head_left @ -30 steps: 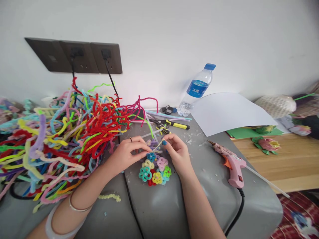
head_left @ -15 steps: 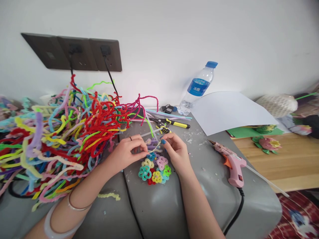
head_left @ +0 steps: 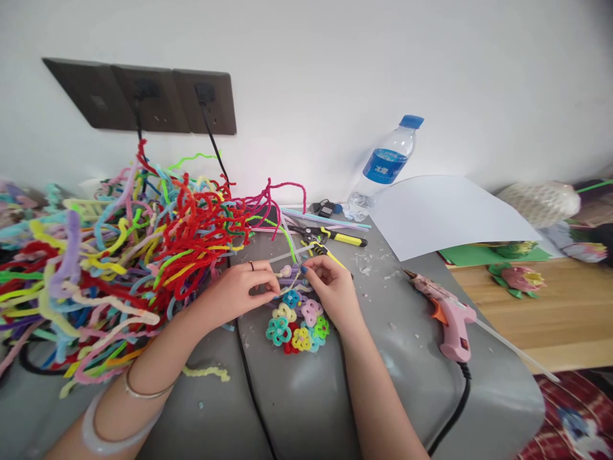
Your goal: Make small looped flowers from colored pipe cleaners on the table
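My left hand point(head_left: 242, 289) and my right hand point(head_left: 330, 287) meet over the grey padded surface point(head_left: 335, 396), both pinching one pale cream pipe cleaner point(head_left: 288, 273) curled into small loops. The fingers of each hand are closed on it. Just below the hands lies a cluster of small pipe-cleaner flowers point(head_left: 297, 322) in teal, yellow, pink, green and red. A big tangled heap of coloured pipe cleaners point(head_left: 119, 255) fills the left side, touching my left forearm.
A pink glue gun point(head_left: 447, 316) lies right of my hands, its black cord running off the front edge. Yellow-handled pliers point(head_left: 330, 237), a water bottle point(head_left: 380, 167) and white paper point(head_left: 445, 214) sit behind. Wall sockets point(head_left: 143, 102) hold black plugs. Wooden floor at right.
Both hands have shifted slightly up and away, and the right fingers have turned the cream pipe cleaner into a tighter loop. The flower cluster has stayed put.
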The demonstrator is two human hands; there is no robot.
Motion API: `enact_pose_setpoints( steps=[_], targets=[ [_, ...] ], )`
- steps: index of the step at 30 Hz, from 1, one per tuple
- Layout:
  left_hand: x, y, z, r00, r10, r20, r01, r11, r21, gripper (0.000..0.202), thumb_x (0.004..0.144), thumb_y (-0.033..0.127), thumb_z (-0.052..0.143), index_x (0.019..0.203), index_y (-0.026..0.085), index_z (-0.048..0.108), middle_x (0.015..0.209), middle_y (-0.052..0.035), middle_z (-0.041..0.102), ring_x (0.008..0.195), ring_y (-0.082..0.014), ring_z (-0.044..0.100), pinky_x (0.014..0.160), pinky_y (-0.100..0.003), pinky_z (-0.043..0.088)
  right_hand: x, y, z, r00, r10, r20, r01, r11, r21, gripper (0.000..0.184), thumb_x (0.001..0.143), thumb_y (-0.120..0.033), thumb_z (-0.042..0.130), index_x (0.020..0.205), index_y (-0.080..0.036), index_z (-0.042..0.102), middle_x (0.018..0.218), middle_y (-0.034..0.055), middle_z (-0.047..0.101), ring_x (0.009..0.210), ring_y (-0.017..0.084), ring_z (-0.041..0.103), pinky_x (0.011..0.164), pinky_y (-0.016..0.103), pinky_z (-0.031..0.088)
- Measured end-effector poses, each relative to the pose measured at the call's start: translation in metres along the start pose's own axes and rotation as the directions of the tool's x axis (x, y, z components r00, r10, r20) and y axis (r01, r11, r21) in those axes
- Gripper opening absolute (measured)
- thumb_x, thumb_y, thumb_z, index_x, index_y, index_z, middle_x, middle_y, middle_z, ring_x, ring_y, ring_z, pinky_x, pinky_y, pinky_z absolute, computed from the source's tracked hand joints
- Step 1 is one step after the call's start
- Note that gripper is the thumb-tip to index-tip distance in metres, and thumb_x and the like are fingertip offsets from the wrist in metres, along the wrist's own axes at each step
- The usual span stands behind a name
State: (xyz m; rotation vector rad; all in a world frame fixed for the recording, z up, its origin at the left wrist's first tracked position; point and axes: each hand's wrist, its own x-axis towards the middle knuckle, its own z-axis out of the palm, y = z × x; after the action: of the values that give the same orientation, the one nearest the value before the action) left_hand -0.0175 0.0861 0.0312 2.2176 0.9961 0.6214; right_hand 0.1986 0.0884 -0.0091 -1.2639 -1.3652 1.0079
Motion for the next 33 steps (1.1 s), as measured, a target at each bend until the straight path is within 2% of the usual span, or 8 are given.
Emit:
enact_pose_setpoints(
  steps=[9, 12, 16, 19, 24, 26, 29, 33],
  targets=[
    [-0.001, -0.004, 0.003, 0.999, -0.052, 0.008, 0.052, 0.998, 0.028, 0.010, 0.089, 0.013, 0.062, 0.083, 0.019, 0.067, 0.088, 0.0006, 0.061, 0.073, -0.0109, 0.058, 0.068, -0.022, 0.041, -0.001, 0.000, 0.002, 1.000, -0.003, -0.014, 0.002, 0.999, -0.040, 0.011, 0.078, -0.029, 0.062, 0.080, -0.019, 0.066, 0.066, -0.0005, 0.058, 0.055, 0.014, 0.047, 0.053, 0.027, 0.036],
    [0.000, -0.001, 0.001, 0.999, -0.033, -0.005, 0.033, 0.999, 0.021, 0.012, 0.089, 0.011, 0.059, 0.083, 0.019, 0.066, 0.087, 0.0010, 0.061, 0.071, -0.0103, 0.057, 0.067, -0.021, 0.041, -0.002, -0.001, 0.001, 1.000, -0.003, -0.008, 0.003, 1.000, -0.022, 0.013, 0.079, -0.032, 0.062, 0.081, -0.019, 0.066, 0.067, -0.0007, 0.057, 0.056, 0.014, 0.047, 0.053, 0.027, 0.036],
    [0.001, 0.002, -0.007, 0.993, -0.021, -0.117, 0.021, 1.000, -0.008, 0.012, 0.087, 0.008, 0.057, 0.081, 0.018, 0.062, 0.082, 0.0018, 0.060, 0.070, -0.0103, 0.055, 0.066, -0.020, 0.041, -0.003, -0.003, -0.001, 0.999, -0.014, -0.031, 0.015, 1.000, 0.020, 0.021, 0.085, -0.038, 0.058, 0.094, -0.020, 0.066, 0.075, 0.0011, 0.061, 0.058, 0.014, 0.048, 0.053, 0.027, 0.038],
    [0.001, -0.001, -0.013, 0.968, -0.091, -0.233, 0.100, 0.995, 0.027, 0.011, 0.087, 0.010, 0.056, 0.081, 0.018, 0.061, 0.079, 0.0020, 0.057, 0.069, -0.0109, 0.054, 0.063, -0.021, 0.040, -0.003, -0.003, -0.002, 0.998, -0.034, -0.060, 0.037, 0.998, 0.055, 0.022, 0.086, -0.037, 0.059, 0.100, -0.021, 0.064, 0.078, 0.0018, 0.063, 0.061, 0.015, 0.050, 0.055, 0.027, 0.041],
    [-0.001, -0.007, -0.013, 0.938, -0.194, -0.288, 0.240, 0.961, 0.135, 0.017, 0.088, 0.007, 0.050, 0.090, 0.019, 0.063, 0.088, 0.0011, 0.058, 0.064, -0.0095, 0.053, 0.060, -0.021, 0.039, -0.003, -0.002, -0.002, 0.997, -0.033, -0.065, 0.038, 0.996, 0.079, 0.020, 0.085, -0.035, 0.060, 0.098, -0.020, 0.065, 0.075, 0.0012, 0.062, 0.061, 0.016, 0.051, 0.056, 0.028, 0.043],
    [-0.002, -0.008, -0.011, 0.946, -0.168, -0.276, 0.217, 0.963, 0.157, 0.018, 0.090, 0.008, 0.050, 0.094, 0.019, 0.064, 0.092, 0.0000, 0.060, 0.070, -0.0109, 0.058, 0.064, -0.022, 0.042, -0.004, -0.002, -0.002, 0.997, -0.033, -0.064, 0.038, 0.996, 0.076, 0.020, 0.085, -0.036, 0.060, 0.097, -0.020, 0.064, 0.075, 0.0009, 0.062, 0.061, 0.016, 0.051, 0.056, 0.028, 0.042],
    [-0.002, -0.010, -0.005, 0.975, -0.103, -0.199, 0.144, 0.969, 0.203, 0.015, 0.090, 0.013, 0.056, 0.097, 0.020, 0.067, 0.098, -0.0022, 0.062, 0.085, -0.0155, 0.063, 0.076, -0.026, 0.047, -0.004, -0.002, -0.001, 0.997, -0.036, -0.063, 0.040, 0.997, 0.072, 0.020, 0.085, -0.036, 0.060, 0.096, -0.021, 0.064, 0.075, 0.0008, 0.061, 0.061, 0.015, 0.051, 0.055, 0.027, 0.042],
    [-0.001, -0.013, 0.002, 0.981, -0.126, -0.145, 0.163, 0.945, 0.285, 0.017, 0.088, 0.011, 0.057, 0.096, 0.020, 0.069, 0.099, -0.0040, 0.062, 0.090, -0.0189, 0.064, 0.082, -0.030, 0.048, -0.004, -0.003, 0.000, 0.998, -0.034, -0.058, 0.038, 0.997, 0.063, 0.019, 0.085, -0.036, 0.059, 0.096, -0.021, 0.064, 0.074, 0.0006, 0.059, 0.059, 0.014, 0.048, 0.053, 0.026, 0.039]
  ],
)
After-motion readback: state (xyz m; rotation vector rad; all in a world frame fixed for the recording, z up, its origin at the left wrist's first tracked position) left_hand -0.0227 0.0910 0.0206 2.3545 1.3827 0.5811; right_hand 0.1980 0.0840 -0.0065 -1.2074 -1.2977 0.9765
